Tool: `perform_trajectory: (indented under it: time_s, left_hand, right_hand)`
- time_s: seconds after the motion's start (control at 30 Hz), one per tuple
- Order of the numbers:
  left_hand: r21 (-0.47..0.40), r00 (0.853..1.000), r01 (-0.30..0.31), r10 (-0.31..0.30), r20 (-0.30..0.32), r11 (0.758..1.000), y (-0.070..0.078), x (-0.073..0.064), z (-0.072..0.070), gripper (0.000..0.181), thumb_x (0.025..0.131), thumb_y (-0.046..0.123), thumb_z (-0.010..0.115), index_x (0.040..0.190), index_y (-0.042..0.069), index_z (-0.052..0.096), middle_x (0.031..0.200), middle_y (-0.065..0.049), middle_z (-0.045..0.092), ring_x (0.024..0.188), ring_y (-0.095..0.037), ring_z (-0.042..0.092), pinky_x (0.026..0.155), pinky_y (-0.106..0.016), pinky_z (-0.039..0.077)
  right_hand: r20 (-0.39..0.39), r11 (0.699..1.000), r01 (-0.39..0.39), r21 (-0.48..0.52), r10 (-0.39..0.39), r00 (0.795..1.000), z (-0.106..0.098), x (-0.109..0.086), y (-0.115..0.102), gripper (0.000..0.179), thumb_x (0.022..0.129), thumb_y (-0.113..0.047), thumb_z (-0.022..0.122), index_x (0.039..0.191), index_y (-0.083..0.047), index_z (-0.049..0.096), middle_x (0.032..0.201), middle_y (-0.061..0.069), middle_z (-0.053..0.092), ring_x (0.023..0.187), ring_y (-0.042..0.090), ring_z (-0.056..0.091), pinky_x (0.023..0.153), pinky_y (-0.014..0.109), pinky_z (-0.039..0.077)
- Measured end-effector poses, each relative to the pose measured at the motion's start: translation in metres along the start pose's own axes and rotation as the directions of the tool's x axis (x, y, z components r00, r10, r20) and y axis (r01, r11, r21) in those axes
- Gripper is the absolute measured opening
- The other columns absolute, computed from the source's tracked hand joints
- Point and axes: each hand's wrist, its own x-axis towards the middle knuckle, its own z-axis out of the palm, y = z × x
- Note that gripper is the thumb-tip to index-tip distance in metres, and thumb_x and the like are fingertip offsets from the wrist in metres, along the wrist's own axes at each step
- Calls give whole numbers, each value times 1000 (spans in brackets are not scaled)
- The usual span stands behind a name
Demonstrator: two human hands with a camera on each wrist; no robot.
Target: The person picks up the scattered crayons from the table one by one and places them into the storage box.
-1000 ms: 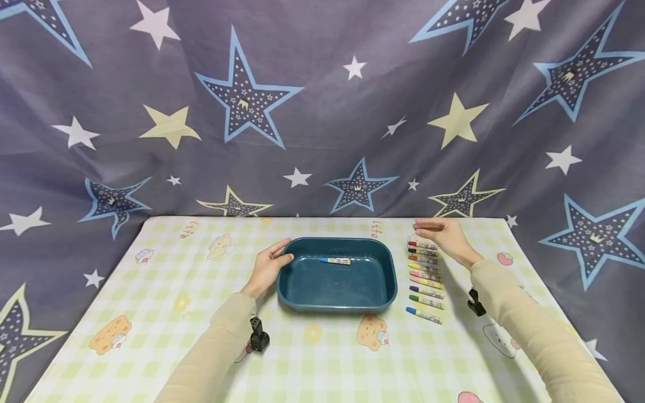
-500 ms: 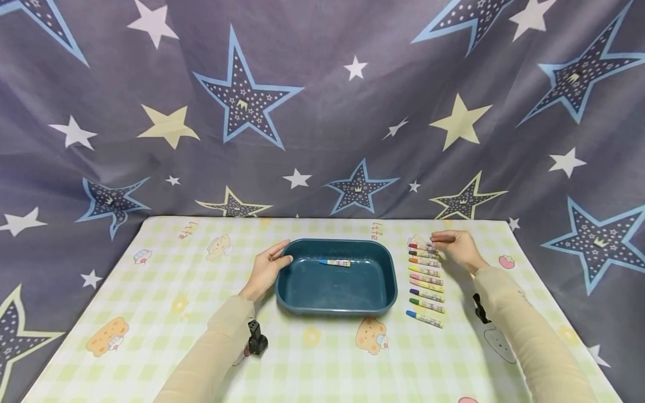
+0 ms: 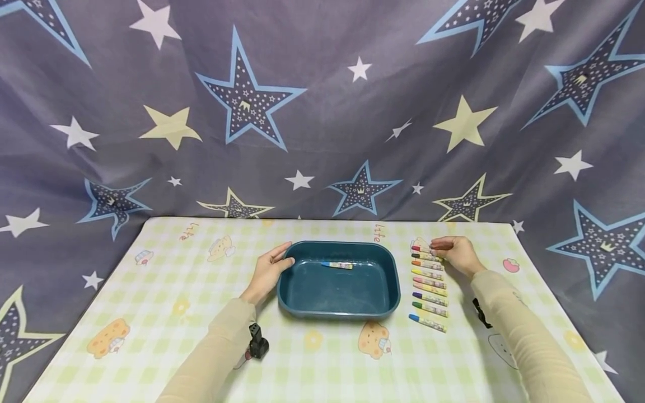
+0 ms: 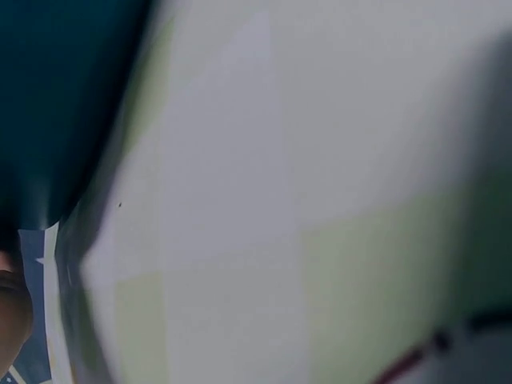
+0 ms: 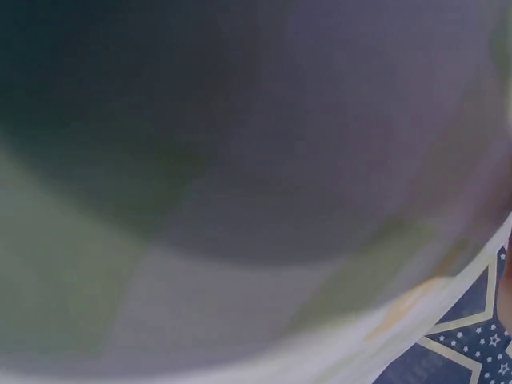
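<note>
A dark teal plastic basin [image 3: 337, 314] sits on the table, with one blue-tipped crayon [image 3: 337, 265] lying inside near its far wall. My left hand [image 3: 268, 273] grips the basin's left rim, thumb over the edge. On the right, several crayons lie in a column, from a red-tipped crayon [image 3: 423, 249] at the far end to a blue-tipped crayon [image 3: 427, 323] nearest me. My right hand [image 3: 459, 255] pinches the right end of the red-tipped crayon, which still lies flat; the fingertips partly cover that end. The basin's side [image 4: 56, 96] fills a corner of the left wrist view.
A checked, cartoon-printed cloth [image 3: 201, 313] covers the table. Behind it hangs a grey curtain [image 3: 322, 145] with stars, meeting the table's far edge. The black wrist camera [image 3: 258, 341] sits under the left sleeve. The right wrist view is mostly blurred cloth and shadow.
My right hand has come down and to the right from beyond the far end of the column to the red-tipped crayon's right end. The left hand stays on the basin.
</note>
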Motion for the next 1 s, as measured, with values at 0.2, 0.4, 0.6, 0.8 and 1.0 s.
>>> perform_trajectory:
  time_s: [0.2,0.4,0.6,0.8,1.0]
  left_hand:
    - [5,1000,3,-3,2,1000,0,1,-1,48,86,10,60,133,11,50,137,-8,48,129,-21,41,103,-37,38]
    - [7,1000,4,-4,-3,1000,2,0,1,49,86,11,60,134,10,49,136,-9,48,128,-21,43,103,-36,39]
    - [-6,1000,2,-2,-5,1000,1,0,0,50,86,9,60,134,8,48,136,-8,49,127,-19,44,101,-32,40]
    - [-14,1000,15,-15,1,1000,0,0,1,50,86,9,60,134,9,48,136,-8,49,128,-19,43,101,-31,40]
    - [-6,1000,16,-16,1,1000,2,0,1,50,86,10,59,134,10,48,135,-10,49,127,-21,44,103,-36,39]
  right_hand:
    - [-22,992,56,-112,-58,998,3,1,3,26,83,-7,66,107,5,66,104,22,66,82,9,66,65,19,53]
    - [-61,968,109,-225,-126,990,4,4,2,19,82,-8,66,99,-1,71,98,18,68,86,30,66,70,33,55]
    - [-74,966,104,-236,-124,990,5,6,0,16,81,-7,68,95,0,72,97,18,69,88,32,64,77,41,53]
    - [-71,971,82,-224,-101,992,3,3,-1,19,83,-8,66,99,0,71,101,19,68,92,34,63,81,44,52]
    - [-67,986,60,-154,-71,995,3,4,-14,24,86,-10,62,107,2,67,108,21,65,92,32,63,77,38,54]
